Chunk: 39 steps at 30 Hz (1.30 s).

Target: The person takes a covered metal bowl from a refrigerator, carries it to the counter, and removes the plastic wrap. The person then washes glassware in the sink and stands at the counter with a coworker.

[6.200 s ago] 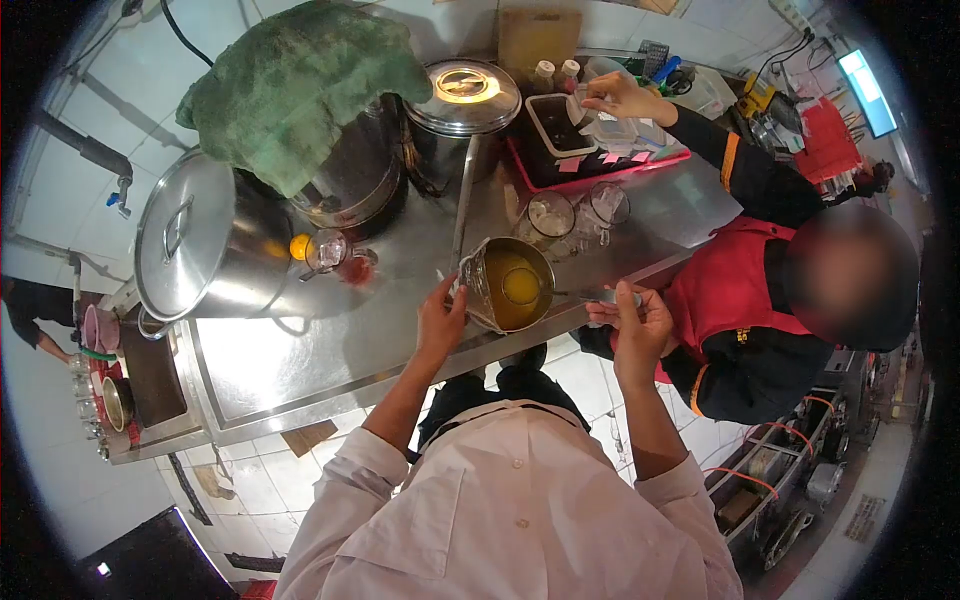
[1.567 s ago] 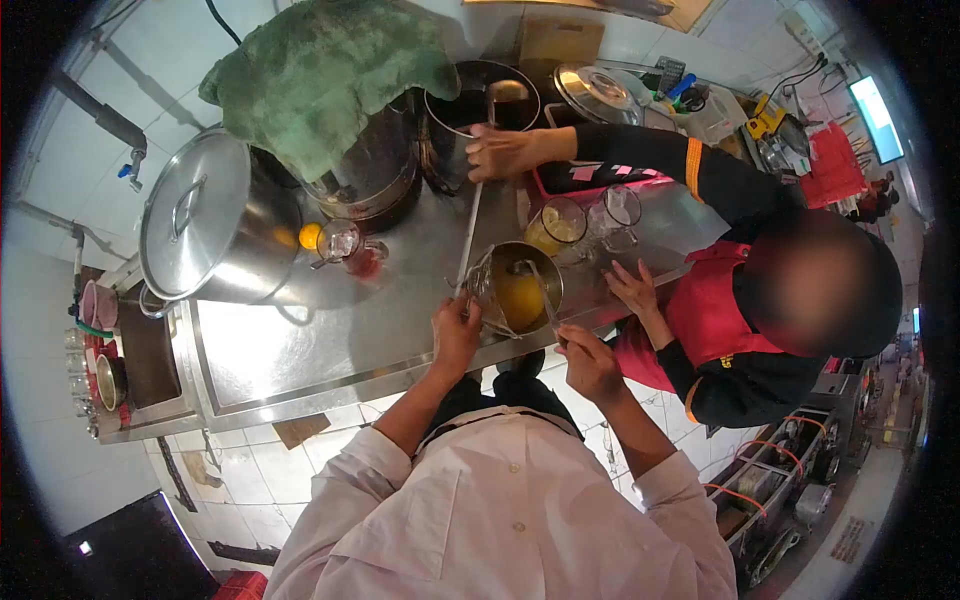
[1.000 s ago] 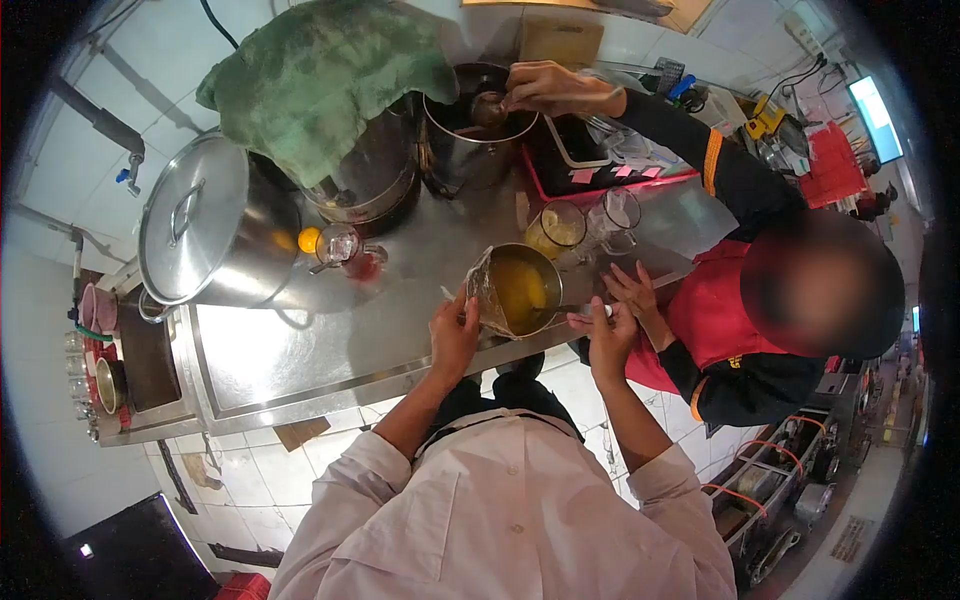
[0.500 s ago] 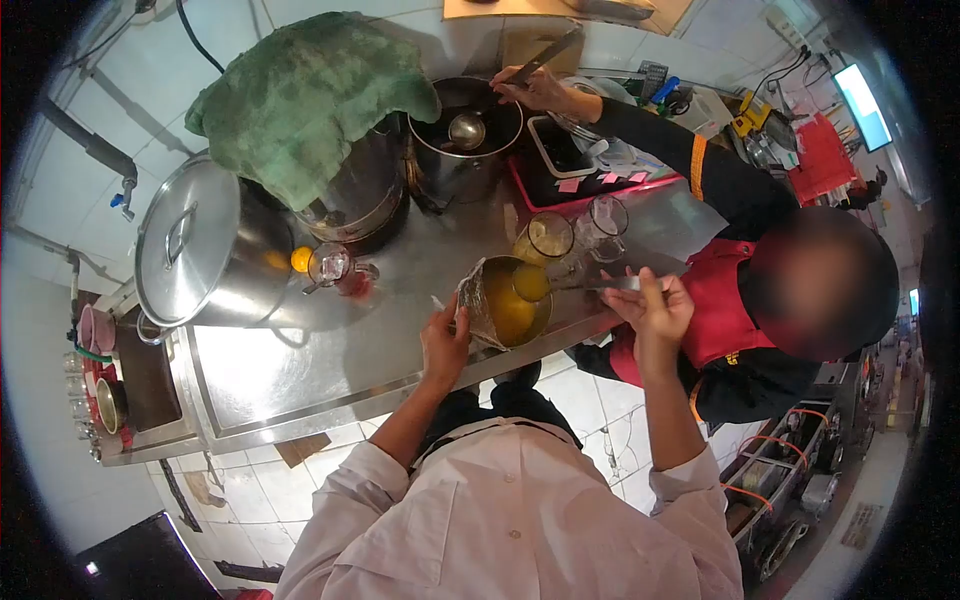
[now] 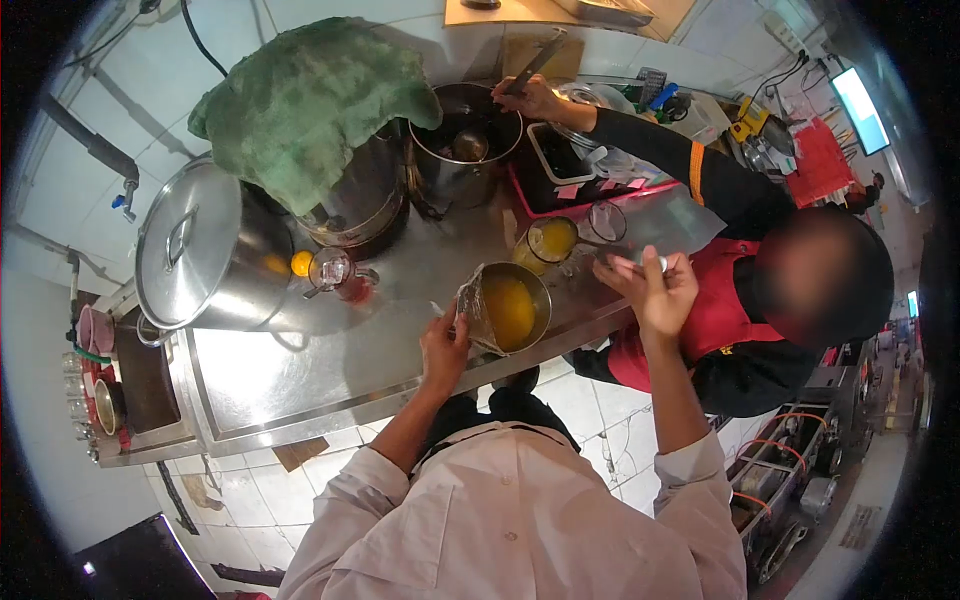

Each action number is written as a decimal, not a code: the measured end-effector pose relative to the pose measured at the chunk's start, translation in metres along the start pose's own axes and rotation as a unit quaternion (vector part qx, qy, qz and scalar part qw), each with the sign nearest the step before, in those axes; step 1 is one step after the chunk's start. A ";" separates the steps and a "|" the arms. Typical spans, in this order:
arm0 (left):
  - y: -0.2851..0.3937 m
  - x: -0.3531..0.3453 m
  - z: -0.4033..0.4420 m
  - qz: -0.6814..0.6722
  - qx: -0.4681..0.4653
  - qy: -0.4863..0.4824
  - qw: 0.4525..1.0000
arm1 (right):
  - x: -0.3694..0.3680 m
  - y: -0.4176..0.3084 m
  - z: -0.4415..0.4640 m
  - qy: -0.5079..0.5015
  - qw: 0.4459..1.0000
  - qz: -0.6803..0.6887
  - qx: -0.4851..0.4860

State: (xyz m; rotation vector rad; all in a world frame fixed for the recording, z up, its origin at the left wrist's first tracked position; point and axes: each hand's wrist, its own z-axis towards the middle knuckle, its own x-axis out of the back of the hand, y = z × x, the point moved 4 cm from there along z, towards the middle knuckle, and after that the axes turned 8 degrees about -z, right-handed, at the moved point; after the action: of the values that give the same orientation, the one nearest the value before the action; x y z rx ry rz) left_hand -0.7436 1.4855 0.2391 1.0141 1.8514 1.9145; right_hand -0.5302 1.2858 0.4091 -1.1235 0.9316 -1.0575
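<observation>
My left hand is closed on the near-left edge of a metal pot, where crumpled plastic wrap is pulled back. Orange-yellow liquid lies inside the pot. In my right hand is the handle of a ladle, its bowl full of the same yellow liquid. That bowl is over the mouth of a glass mug behind the pot. Whether liquid is running out of it I cannot tell. A second glass mug stands to the right.
A co-worker's hand holds another ladle in a deep dark pot. Further left are a green cloth over a large pot, a lidded stockpot, an orange fruit and a glass jug.
The ladle in my right hand has risen from over the pot and moved back to the glass mug's mouth. My left hand stays on the pot. The co-worker's ladle is lower in the dark pot.
</observation>
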 end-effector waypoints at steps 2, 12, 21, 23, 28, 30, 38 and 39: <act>0.001 -0.001 0.000 0.007 -0.049 0.018 0.999 | 0.004 0.011 -0.011 -0.030 0.999 -0.010 0.018; -0.007 -0.003 0.009 -0.002 -0.020 0.003 1.000 | 0.014 0.031 -0.086 -0.170 0.871 -0.358 0.290; -0.001 -0.002 0.011 0.065 -0.084 0.014 0.994 | 0.015 0.024 -0.132 -0.174 0.848 -0.306 0.396; -0.006 0.001 0.010 0.047 -0.105 0.030 0.993 | 0.013 0.015 -0.145 -0.144 0.889 -0.260 0.347; -0.001 0.020 0.006 0.078 -0.081 0.040 0.993 | -0.010 0.035 -0.162 -0.134 0.967 -0.196 0.093; -0.005 0.031 0.002 0.088 -0.088 0.050 0.991 | -0.020 0.047 -0.161 -0.106 0.988 -0.099 0.059; -0.025 0.090 -0.017 0.125 -0.076 0.113 0.983 | -0.049 0.050 -0.163 -0.165 0.981 -0.068 0.071; -0.023 0.097 -0.020 0.127 -0.077 0.119 0.982 | -0.051 0.049 -0.163 -0.177 0.980 -0.061 0.066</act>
State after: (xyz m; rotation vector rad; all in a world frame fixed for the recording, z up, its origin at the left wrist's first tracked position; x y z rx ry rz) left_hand -0.8317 1.5363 0.2455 1.0515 1.7270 2.3816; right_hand -0.6893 1.3021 0.3326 -1.2181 0.5096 -0.9617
